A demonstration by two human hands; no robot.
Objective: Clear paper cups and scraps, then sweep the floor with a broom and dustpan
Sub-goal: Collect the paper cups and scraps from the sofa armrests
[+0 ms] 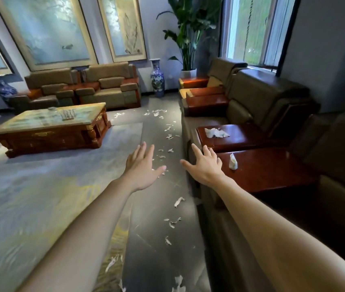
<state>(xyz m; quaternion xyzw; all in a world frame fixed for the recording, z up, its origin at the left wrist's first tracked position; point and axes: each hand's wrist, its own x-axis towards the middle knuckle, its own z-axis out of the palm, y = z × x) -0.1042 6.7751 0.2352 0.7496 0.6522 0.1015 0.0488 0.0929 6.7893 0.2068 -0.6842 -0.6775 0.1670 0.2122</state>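
Left hand and right hand reach forward empty, fingers spread, the right near the crumpled paper cup on the wooden worktop, evidently the 1st pickup.

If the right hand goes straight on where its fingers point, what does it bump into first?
Probably the far wooden side table, near the crumpled paper lying on it. The right hand is open, with its fingers aimed forward. Depth is hard to judge here, so it might pass above the table instead.

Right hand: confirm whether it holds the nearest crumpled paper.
No: the right hand has its fingers spread and holds nothing; the crumpled paper sits apart from it on the wooden surface.
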